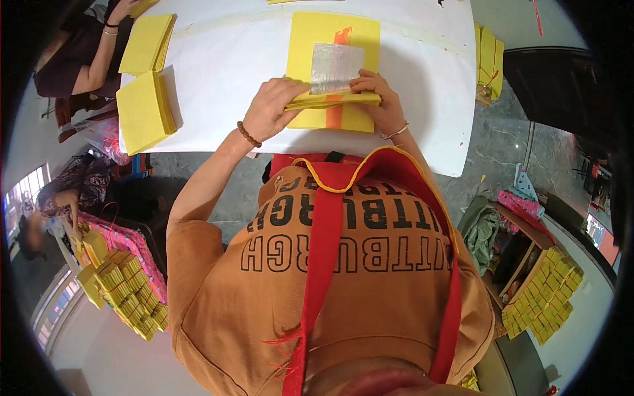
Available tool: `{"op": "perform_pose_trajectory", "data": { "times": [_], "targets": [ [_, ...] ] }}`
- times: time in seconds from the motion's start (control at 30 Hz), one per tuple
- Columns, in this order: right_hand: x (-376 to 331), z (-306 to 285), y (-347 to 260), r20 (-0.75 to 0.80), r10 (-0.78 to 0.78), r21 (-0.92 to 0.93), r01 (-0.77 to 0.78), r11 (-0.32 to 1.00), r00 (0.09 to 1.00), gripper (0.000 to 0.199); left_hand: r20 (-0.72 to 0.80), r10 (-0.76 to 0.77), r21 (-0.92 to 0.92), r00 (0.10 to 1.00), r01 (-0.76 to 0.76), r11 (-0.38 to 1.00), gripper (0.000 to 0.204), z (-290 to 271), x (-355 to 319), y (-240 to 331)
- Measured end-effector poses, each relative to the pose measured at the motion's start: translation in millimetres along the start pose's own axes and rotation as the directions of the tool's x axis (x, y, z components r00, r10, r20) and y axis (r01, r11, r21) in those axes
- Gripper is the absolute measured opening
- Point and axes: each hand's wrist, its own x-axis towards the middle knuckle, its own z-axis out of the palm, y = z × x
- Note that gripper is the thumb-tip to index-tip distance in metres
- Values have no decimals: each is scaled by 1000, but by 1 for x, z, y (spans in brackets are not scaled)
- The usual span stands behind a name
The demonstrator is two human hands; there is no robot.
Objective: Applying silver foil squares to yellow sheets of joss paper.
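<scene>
Left hand [272,105] and right hand [381,97]: by both, folded yellow paper [319,102] bearing silver foil [334,65] is pinched near the table's front edge [218,148].

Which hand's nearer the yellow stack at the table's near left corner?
Left: your left hand is right of the yellow stack, across the white table; your right hand is farther right.

On the right, a crumpled grey-green cloth [480,228] lies near stacked rows of yellow bundles [543,294]. On the left, a bright pink patterned cloth [135,239] borders similar yellow stacks [129,290]. Grey marbled floor [487,132] shows between.
</scene>
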Motion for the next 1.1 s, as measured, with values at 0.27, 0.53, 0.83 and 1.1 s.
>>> {"op": "perform_pose_trajectory", "data": {
  "times": [0.27, 0.53, 0.83, 1.1],
  "targets": [
    [-3, 0, 6, 51, -73, -182, 81, 980, 996, 27, -62, 39, -52, 997, -42, 998, 53, 0, -2, -1],
    [0, -1, 2, 77, -74, -156, 85, 984, 994, 27, -84, -80, 128, 993, 91, 988, 49, 21, 3, -31],
    [13, -7, -7, 116, -143, -444, 181, 878, 983, 29, -111, -86, 301, 990, 116, 946, 40, 21, 13, -19],
    [12, -31, -37, 293, -17, -457, 155, 876, 956, 25, 63, 126, 339, 990, -140, 930, 35, -1, 11, -20]
  ]
}}
